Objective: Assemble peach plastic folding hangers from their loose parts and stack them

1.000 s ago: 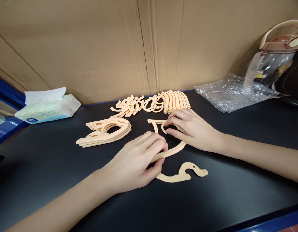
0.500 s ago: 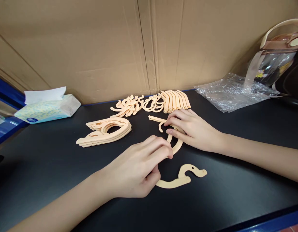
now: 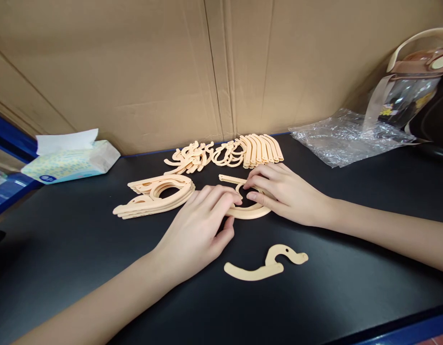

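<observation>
The thumb and index finger of the left hand (image 3: pixel 198 232) are slightly parted, with the left end of the curved frame (image 3: pixel 250 213) held between them. The right hand (image 3: pixel 293 195) bends its fingers over the frame's right side; how firmly they grip, I cannot tell. The frame lies mid-bench (image 3: pixel 351 287). Toward the front edge rests a hooked piece (image 3: pixel 255 274) (rather swan-necked); left of the frame, a stack of frames (image 3: pixel 160 203). Along the back edge sit bent strips (image 3: pixel 261 149), with a tissue pack (image 3: pixel 68 163) near the back-left corner.
</observation>
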`<act>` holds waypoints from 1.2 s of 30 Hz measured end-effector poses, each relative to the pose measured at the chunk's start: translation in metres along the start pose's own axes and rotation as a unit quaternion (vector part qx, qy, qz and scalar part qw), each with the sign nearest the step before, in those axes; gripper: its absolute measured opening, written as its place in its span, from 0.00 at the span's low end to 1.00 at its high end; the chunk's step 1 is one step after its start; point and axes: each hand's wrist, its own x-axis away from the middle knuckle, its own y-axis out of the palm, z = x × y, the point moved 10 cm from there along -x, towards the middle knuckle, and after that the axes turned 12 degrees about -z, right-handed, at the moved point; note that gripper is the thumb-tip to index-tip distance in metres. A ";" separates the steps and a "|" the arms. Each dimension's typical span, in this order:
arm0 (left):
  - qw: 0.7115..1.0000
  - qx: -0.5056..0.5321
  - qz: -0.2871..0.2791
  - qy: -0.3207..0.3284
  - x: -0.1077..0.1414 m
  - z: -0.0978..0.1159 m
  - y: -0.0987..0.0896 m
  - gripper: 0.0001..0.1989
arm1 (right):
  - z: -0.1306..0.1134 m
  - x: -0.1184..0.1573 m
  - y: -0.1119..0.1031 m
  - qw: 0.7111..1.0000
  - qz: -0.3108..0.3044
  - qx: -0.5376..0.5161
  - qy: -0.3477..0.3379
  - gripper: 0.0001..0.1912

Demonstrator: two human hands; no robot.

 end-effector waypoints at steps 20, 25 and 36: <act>0.998 0.027 0.003 -0.060 -0.001 -0.016 0.001 0.02 | -0.008 -0.001 -0.001 1.000 -0.013 -0.009 -0.027 0.16; 0.997 0.035 0.002 -0.063 0.000 -0.017 0.001 0.02 | -0.008 -0.001 -0.001 1.000 -0.012 -0.003 -0.028 0.16; 0.999 0.007 -0.007 -0.049 -0.001 -0.012 0.001 0.02 | -0.008 -0.001 -0.001 1.000 -0.013 -0.003 -0.027 0.16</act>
